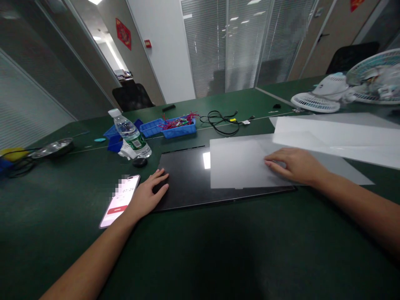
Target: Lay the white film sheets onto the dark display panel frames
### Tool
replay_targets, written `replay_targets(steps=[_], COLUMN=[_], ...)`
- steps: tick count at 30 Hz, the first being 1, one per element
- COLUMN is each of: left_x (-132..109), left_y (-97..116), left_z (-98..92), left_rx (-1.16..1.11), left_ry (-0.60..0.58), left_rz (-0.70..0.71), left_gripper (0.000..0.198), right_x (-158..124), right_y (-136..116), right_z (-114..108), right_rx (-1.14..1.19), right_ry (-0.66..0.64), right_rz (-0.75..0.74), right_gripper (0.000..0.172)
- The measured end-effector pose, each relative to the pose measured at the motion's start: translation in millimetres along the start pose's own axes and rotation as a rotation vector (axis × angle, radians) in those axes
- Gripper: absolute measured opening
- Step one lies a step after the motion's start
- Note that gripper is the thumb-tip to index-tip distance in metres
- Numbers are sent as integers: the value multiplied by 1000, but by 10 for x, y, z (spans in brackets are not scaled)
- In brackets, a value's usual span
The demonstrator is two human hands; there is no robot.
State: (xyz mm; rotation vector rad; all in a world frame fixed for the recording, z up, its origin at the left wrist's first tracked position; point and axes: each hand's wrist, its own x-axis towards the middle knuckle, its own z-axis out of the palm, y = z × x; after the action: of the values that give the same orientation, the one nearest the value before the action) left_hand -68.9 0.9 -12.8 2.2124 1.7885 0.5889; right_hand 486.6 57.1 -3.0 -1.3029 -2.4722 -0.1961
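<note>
A black flat screen panel [184,179] lies on the green table, its glossy face reflecting a ceiling light. My left hand [149,192] rests at the panel's left edge with the fingers spread. A translucent greyish sheet [237,162] covers the right part of the panel and reaches past it to the right. On top of this sheet lies my right hand [290,164], its fingers slightly bent and the thumb apart from them; nothing is visibly gripped. More white sheets [312,133] overlap behind my right hand.
Left of the panel lie a lit phone [120,200], a black mouse [139,162] and a tilted water bottle [131,135]. Behind are a blue bin of red wires [178,127] and a coiled black cable [223,125]. A disassembled white fan [331,91] stands at the far right.
</note>
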Motion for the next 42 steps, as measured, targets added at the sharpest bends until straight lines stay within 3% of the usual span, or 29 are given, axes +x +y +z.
replay_targets(steps=[3, 6, 11, 13, 18, 25, 30, 33, 38, 42], left_x=[-12, -17, -18, -19, -25, -69, -98, -89, -71, -62], left_y=[-19, -27, -1, 9, 14, 76, 114, 79, -6, -37], left_z=[12, 18, 2, -3, -8, -54, -74, -62, -24, 1], left_rx=[-36, -60, -75, -72, -71, -76, -15, -33, -75, -75], left_ry=[22, 28, 24, 30, 29, -60, -139, -114, -39, -15], left_rz=[-2, -5, -2, 4, 6, -8, 36, 29, 21, 21], left_gripper=[67, 68, 67, 66, 67, 78, 88, 81, 62, 56], right_x=[45, 34, -8, -5, 14, -45, -57, -51, -81, -101], right_y=[-208, -236, 16, 94, 29, -194, -216, -132, 156, 282], right_z=[35, 74, 81, 74, 71, 122, 83, 45, 74, 129], right_rx=[136, 250, 89, 23, 123, 359, 429, 459, 372, 345], right_ry=[-26, -38, 101, 93, -23, -121, -125, -92, -58, -60], right_rz=[-103, -180, 0, 37, -80, -244, -313, -312, -173, -86], right_gripper=[50, 53, 43, 40, 41, 76, 85, 79, 53, 46])
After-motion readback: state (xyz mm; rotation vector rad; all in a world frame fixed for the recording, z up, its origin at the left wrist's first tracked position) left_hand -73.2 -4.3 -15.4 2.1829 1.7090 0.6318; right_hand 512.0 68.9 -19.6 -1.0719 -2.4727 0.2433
